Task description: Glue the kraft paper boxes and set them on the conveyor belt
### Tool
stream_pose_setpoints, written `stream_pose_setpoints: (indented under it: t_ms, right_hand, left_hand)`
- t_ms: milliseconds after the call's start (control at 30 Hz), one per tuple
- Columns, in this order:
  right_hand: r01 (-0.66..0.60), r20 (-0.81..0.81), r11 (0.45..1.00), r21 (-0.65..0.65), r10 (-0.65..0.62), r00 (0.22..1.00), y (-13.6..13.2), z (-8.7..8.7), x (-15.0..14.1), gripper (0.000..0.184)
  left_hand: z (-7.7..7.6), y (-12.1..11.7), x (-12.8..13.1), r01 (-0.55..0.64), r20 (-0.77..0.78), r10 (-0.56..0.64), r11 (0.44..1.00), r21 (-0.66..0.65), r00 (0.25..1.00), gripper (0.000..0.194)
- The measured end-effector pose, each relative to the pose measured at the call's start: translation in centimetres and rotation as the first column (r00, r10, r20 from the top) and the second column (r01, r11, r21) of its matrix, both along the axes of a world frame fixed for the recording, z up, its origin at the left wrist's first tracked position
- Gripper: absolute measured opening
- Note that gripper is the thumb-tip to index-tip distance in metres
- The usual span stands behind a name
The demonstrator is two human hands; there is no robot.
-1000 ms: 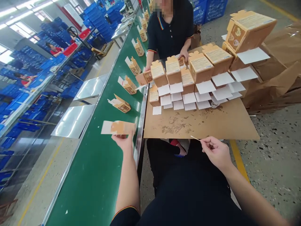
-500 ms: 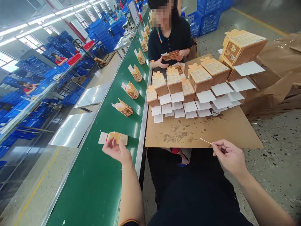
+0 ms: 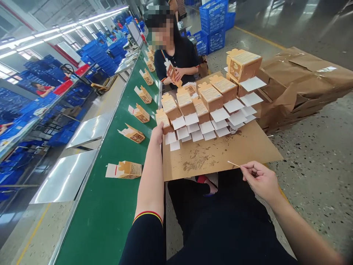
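Note:
My left hand (image 3: 157, 133) reaches forward over the belt's edge to the leftmost small carton (image 3: 162, 118) of the stacked group. It touches that carton's left side, and its fingers are mostly hidden, so I cannot tell how firmly they close. Between the thumb and fingers of my right hand (image 3: 259, 180) is a cotton swab (image 3: 234, 164), its white tip pointing left above the brown board (image 3: 220, 158). The stacked brown cartons (image 3: 211, 96) have white flaps hanging out toward me. On the green belt, one open carton (image 3: 131, 169) lies beside my left forearm.
More open cartons (image 3: 140, 113) stand in a row along the green conveyor belt (image 3: 91, 206). Across the board a co-worker (image 3: 176, 55) handles a carton. Brown paper-covered stacks (image 3: 298, 88) are at right, blue crates (image 3: 213, 22) behind. Dark wet-looking spots mark the board.
My left hand has left the nearest carton on the belt and moved forward and right to the stacked cartons. My right hand still holds the swab. The co-worker has turned the carton upright.

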State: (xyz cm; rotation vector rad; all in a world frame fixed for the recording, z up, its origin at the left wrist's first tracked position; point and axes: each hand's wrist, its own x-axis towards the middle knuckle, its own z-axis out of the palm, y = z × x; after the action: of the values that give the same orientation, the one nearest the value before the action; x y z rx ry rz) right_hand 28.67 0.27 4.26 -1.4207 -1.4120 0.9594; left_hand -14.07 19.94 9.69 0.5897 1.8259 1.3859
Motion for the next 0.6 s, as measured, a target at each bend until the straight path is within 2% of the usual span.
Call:
stream_pose_setpoints:
  t_ms: [67, 167, 233, 333, 433, 533, 600]
  right_hand:
    - [0.038, 0.016, 0.999, 0.001, -0.038, 0.999, -0.4, 0.2, 1.3, 0.062]
    - [0.045, 0.027, 0.999, -0.007, -0.045, 0.999, -0.7, 0.7, 2.5, 0.062]
    - [-0.002, 0.024, 1.0, 0.006, 0.002, 1.0, -0.6, 0.9, 2.1, 0.057]
    - [-0.16, 0.033, 0.986, 0.041, 0.158, 0.987, 0.1, 0.7, -0.6, 0.041]
    - [-0.356, 0.122, 0.93, 0.095, 0.344, 0.931, 1.3, -0.5, -5.0, 0.029]
    - [-0.441, 0.237, 0.889, 0.118, 0.406, 0.882, 2.6, -2.3, -8.8, 0.023]
    - [-0.469, 0.301, 0.878, 0.099, 0.423, 0.855, 3.4, -3.3, -10.1, 0.021]
  left_hand:
    - [0.0, -3.1, -1.0, -0.043, -0.004, 0.044, 0.993, 0.111, 0.999, 0.022]
    - [-0.9, -9.2, -1.3, -0.093, 0.084, 0.068, 0.934, 0.345, 0.994, 0.034]
    - [-2.3, -13.2, 0.2, -0.056, 0.181, -0.021, 0.911, 0.408, 0.983, 0.047]
    - [-4.9, -17.5, 4.1, 0.028, 0.281, -0.146, 0.923, 0.384, 0.949, 0.065]
    - [-7.2, -19.2, 7.2, 0.046, 0.301, -0.146, 0.948, 0.315, 0.942, 0.071]
    - [-8.8, -19.5, 8.1, 0.048, 0.273, -0.119, 0.966, 0.254, 0.954, 0.077]
    - [-9.4, -19.4, 8.1, 0.052, 0.245, -0.115, 0.967, 0.25, 0.963, 0.079]
